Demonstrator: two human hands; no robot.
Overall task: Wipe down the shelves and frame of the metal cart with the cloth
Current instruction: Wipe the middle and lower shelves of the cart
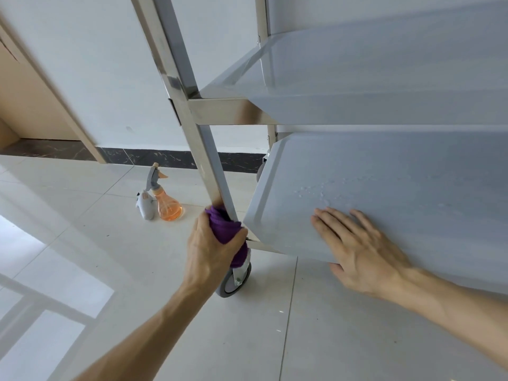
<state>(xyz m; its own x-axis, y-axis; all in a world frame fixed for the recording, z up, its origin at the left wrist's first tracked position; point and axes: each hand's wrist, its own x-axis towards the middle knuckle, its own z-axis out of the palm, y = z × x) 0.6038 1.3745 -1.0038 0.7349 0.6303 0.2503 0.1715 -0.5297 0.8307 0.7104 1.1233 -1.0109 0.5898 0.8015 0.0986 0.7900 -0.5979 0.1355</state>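
The metal cart fills the right of the view, with a shiny upright post (198, 133) running down to a grey caster wheel (233, 281). My left hand (211, 248) grips a purple cloth (224, 226) wrapped around the bottom of that post, just above the wheel. My right hand (357, 248) lies flat, fingers spread, on the bottom shelf (398, 188) near its front left corner. Water droplets (316, 192) sit on the shelf just beyond the fingertips. The middle shelf (371, 78) hangs above.
On the white tiled floor (82, 243) left of the post stand an orange spray bottle (166, 199) and a small grey item (145, 206). A white wall with dark skirting (165, 158) runs behind, and a wooden door frame (41, 92) stands at the far left.
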